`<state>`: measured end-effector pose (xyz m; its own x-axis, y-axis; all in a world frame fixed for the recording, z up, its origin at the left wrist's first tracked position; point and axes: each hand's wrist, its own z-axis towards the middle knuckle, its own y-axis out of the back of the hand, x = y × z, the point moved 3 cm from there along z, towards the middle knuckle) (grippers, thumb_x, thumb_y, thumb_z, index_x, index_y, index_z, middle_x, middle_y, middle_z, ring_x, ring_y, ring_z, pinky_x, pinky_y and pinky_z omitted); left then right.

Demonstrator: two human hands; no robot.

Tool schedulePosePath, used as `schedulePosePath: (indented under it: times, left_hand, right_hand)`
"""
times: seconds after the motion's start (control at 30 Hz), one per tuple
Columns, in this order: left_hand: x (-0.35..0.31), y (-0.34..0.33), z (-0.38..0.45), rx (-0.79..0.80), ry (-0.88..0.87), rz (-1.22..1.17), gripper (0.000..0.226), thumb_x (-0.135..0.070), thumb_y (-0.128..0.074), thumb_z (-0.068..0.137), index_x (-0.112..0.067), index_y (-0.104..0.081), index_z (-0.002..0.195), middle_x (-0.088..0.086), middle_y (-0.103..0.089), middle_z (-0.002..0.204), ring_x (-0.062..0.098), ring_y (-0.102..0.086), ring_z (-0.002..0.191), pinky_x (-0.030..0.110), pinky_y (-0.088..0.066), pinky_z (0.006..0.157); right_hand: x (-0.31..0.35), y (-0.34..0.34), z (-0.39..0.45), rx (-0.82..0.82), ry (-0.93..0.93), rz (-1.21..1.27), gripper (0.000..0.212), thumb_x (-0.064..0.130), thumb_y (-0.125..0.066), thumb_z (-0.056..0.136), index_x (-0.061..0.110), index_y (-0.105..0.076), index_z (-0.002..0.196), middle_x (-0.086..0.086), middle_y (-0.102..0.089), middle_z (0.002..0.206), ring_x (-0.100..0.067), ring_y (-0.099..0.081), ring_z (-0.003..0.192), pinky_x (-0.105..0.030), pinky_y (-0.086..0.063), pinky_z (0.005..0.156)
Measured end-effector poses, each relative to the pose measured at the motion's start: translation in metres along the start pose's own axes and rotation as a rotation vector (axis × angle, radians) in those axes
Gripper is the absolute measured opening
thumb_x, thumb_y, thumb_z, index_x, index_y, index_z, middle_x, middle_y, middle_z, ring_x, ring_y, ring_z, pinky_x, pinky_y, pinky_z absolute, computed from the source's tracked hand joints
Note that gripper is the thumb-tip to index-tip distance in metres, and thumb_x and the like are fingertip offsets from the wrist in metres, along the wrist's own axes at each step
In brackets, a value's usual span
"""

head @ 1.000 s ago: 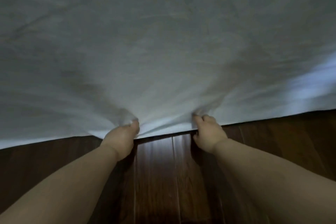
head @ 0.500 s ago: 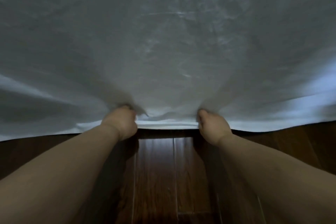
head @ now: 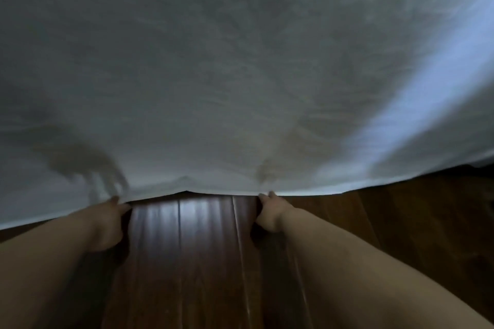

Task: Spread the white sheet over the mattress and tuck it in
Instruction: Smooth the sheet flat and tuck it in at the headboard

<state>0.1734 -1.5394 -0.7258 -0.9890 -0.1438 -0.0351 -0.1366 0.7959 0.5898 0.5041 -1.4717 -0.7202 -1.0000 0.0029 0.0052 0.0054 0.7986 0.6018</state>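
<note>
Both hands pinch the near hem of the sheet [head: 240, 75], the left hand [head: 108, 224] at about 8 o'clock and the right hand [head: 272, 212] near 6 o'clock, spaced apart probably so the edge stays taut and level as it is flung forward. The sheet billows in the air, filling everything from 9 through 12 to 3 o'clock above the floor [head: 187, 262], pale grey-white, blurred, softly rippled, with a bright streak at 3 o'clock; the mattress is hidden behind it.

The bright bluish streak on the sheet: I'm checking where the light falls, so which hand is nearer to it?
Right. The right hand grips the white sheet hem just below-left of the bright streak; the left hand holds the hem far across to the left.
</note>
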Motion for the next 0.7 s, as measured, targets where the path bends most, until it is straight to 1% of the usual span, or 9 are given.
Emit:
schedulePosePath:
  times: [0.07, 0.13, 0.2, 0.27, 0.33, 0.4, 0.47, 0.6, 0.7]
  left_hand:
    - [-0.003, 0.001, -0.003, -0.021, -0.004, -0.011, 0.06, -0.023, -0.046, 0.082, -0.03, -0.037, 0.141, 0.002, -0.032, 0.15, 0.024, -0.042, 0.133, 0.035, -0.039, 0.108]
    - [0.002, 0.007, -0.012, -0.108, 0.032, 0.004, 0.051, -0.026, -0.047, 0.084, -0.03, -0.043, 0.135, 0.0, -0.044, 0.143, 0.022, -0.046, 0.129, 0.036, -0.039, 0.107]
    - [0.013, 0.009, -0.02, -0.128, 0.091, -0.001, 0.051, -0.026, -0.046, 0.087, -0.024, -0.04, 0.137, 0.006, -0.038, 0.147, 0.025, -0.042, 0.132, 0.038, -0.035, 0.11]
    - [0.033, 0.007, -0.033, -0.115, 0.14, -0.056, 0.047, -0.024, -0.046, 0.089, -0.019, -0.041, 0.135, 0.01, -0.035, 0.147, 0.028, -0.041, 0.131, 0.039, -0.035, 0.109]
    - [0.055, 0.009, -0.052, -0.133, 0.174, -0.115, 0.037, -0.023, -0.045, 0.09, -0.017, -0.048, 0.126, 0.009, -0.047, 0.132, 0.027, -0.049, 0.121, 0.04, -0.041, 0.103]
    - [0.09, 0.012, -0.082, -0.143, 0.234, -0.175, 0.034, -0.024, -0.044, 0.093, -0.016, -0.05, 0.126, 0.009, -0.053, 0.128, 0.028, -0.051, 0.118, 0.036, -0.044, 0.099]
    - [0.123, 0.014, -0.112, -0.138, 0.281, -0.212, 0.038, -0.026, -0.043, 0.096, -0.014, -0.047, 0.132, 0.01, -0.052, 0.133, 0.027, -0.05, 0.122, 0.033, -0.042, 0.099]
    - [0.196, 0.018, -0.167, -0.106, 0.37, -0.222, 0.042, -0.025, -0.045, 0.097, -0.01, -0.045, 0.136, 0.01, -0.048, 0.14, 0.026, -0.048, 0.127, 0.031, -0.039, 0.102]
    - [0.256, 0.028, -0.209, -0.131, 0.424, -0.265, 0.042, -0.021, -0.041, 0.099, -0.008, -0.043, 0.138, 0.012, -0.045, 0.143, 0.026, -0.046, 0.129, 0.029, -0.037, 0.103]
  right_hand:
    - [-0.008, 0.001, 0.002, 0.046, -0.047, -0.022, 0.07, 0.026, -0.047, 0.093, 0.019, -0.012, 0.153, -0.009, -0.001, 0.16, -0.038, -0.02, 0.143, -0.044, -0.027, 0.116]
    - [-0.002, 0.007, 0.002, -0.027, -0.118, -0.079, 0.062, 0.026, -0.046, 0.091, 0.015, -0.023, 0.148, -0.014, -0.02, 0.154, -0.039, -0.029, 0.137, -0.047, -0.032, 0.111]
    - [0.022, 0.011, -0.005, -0.105, -0.17, -0.113, 0.052, 0.025, -0.047, 0.089, 0.013, -0.037, 0.138, -0.014, -0.036, 0.143, -0.036, -0.035, 0.131, -0.047, -0.037, 0.107]
    - [0.072, 0.012, -0.017, -0.158, -0.033, -0.13, 0.046, 0.024, -0.047, 0.088, 0.012, -0.043, 0.132, -0.015, -0.042, 0.137, -0.035, -0.039, 0.128, -0.043, -0.039, 0.105]
    - [0.136, 0.007, -0.034, -0.16, 0.201, -0.146, 0.043, 0.026, -0.047, 0.09, 0.01, -0.045, 0.13, -0.017, -0.046, 0.135, -0.035, -0.043, 0.126, -0.038, -0.04, 0.103]
    - [0.21, 0.002, -0.06, -0.113, 0.402, -0.182, 0.044, 0.029, -0.047, 0.092, 0.01, -0.045, 0.132, -0.017, -0.046, 0.135, -0.035, -0.044, 0.125, -0.035, -0.039, 0.102]
    - [0.274, -0.001, -0.088, -0.054, 0.534, -0.243, 0.044, 0.03, -0.048, 0.094, 0.01, -0.046, 0.133, -0.016, -0.048, 0.135, -0.034, -0.047, 0.124, -0.034, -0.041, 0.099]
    - [0.375, 0.008, -0.152, -0.022, 0.701, -0.313, 0.041, 0.025, -0.047, 0.097, 0.009, -0.046, 0.135, -0.014, -0.048, 0.138, -0.032, -0.048, 0.125, -0.036, -0.042, 0.103]
    - [0.438, 0.016, -0.197, -0.012, 0.763, -0.35, 0.041, 0.022, -0.046, 0.098, 0.007, -0.045, 0.136, -0.014, -0.048, 0.14, -0.031, -0.048, 0.126, -0.037, -0.041, 0.105]
